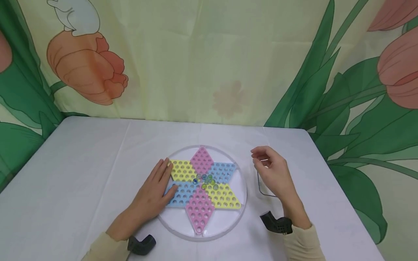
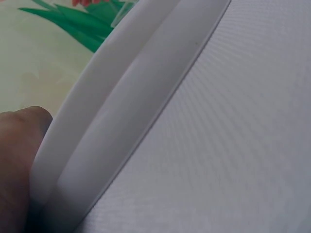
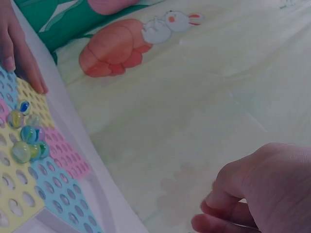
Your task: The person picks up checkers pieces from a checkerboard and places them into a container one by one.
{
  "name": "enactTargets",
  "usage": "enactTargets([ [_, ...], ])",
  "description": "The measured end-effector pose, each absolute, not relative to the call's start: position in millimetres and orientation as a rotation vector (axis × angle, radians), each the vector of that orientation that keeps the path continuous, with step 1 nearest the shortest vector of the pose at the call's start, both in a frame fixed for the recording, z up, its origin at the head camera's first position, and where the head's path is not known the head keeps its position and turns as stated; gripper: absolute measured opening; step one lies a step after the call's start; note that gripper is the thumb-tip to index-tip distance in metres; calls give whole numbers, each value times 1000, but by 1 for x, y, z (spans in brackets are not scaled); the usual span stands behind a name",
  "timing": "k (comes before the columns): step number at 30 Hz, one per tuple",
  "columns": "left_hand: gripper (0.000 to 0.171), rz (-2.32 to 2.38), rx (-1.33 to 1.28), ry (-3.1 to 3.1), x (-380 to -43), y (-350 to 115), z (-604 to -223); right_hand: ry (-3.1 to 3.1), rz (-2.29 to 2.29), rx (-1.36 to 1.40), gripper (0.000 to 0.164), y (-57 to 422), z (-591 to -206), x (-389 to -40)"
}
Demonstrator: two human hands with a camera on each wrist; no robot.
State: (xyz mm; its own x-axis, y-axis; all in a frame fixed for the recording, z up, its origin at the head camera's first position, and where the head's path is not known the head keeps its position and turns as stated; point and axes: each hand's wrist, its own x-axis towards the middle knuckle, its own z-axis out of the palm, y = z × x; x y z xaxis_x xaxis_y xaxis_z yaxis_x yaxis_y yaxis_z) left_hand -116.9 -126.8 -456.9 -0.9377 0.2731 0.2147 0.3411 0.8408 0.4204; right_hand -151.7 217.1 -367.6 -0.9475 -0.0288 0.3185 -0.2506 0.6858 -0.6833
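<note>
A round Chinese checkers board (image 1: 201, 235) lies on the table, its star in pink, yellow and blue with rows of holes. Several glass marbles (image 1: 209, 179) sit clustered at its centre. My left hand (image 1: 151, 194) rests flat on the board's left side, fingers straight over the yellow and blue points. Right of the board, my right hand (image 1: 272, 174) hovers over a clear box with a dark blue rim (image 1: 261, 188), covering much of it. The right fingers are loosely bent, the thumb apart from them, and no marble shows between them in the right wrist view.
A white cloth covers the table (image 1: 81, 174). Behind it hangs a curtain (image 1: 196, 65) printed with tulips, leaves and a rabbit. A black wrist camera (image 1: 277, 223) is strapped to the right wrist, another (image 1: 142, 245) to the left.
</note>
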Motion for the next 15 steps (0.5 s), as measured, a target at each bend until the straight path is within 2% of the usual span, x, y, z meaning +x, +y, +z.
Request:
enactTargets([
  [15,72,-679,-477,-2876,-119,-126,-456,-2624,1340,449,19,189,-378,-151],
])
